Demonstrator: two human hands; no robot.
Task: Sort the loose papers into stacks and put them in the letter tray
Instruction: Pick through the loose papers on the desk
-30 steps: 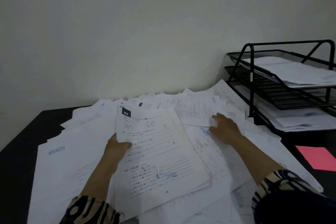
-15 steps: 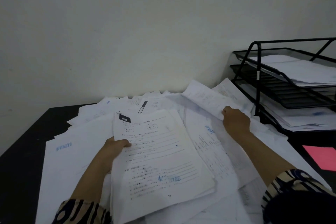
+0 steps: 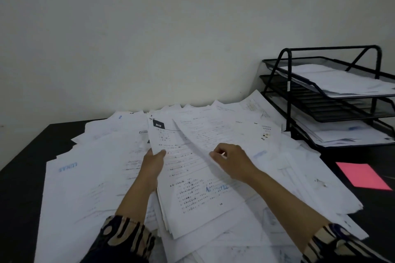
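Observation:
A wide heap of loose white printed papers (image 3: 89,177) covers the black desk. My left hand (image 3: 152,163) grips a thick stack of sheets (image 3: 192,194) by its left edge, thumb on top. My right hand (image 3: 232,161) pinches a single sheet (image 3: 209,134) and holds it over that stack, its far end lying across the stack's top right. The black wire letter tray (image 3: 288,92) stands at the right with three tiers; the top and bottom tiers hold papers, and the middle tier looks empty.
A pink sheet (image 3: 361,175) lies on the black desk (image 3: 19,166) at the right, in front of the tray. A plain wall stands right behind the papers. Patterned sleeves cover both forearms near the bottom edge.
My right hand lifted one sheet from the right part of the heap and carried it left onto the stack that my left hand keeps holding. The camera view shifted slightly.

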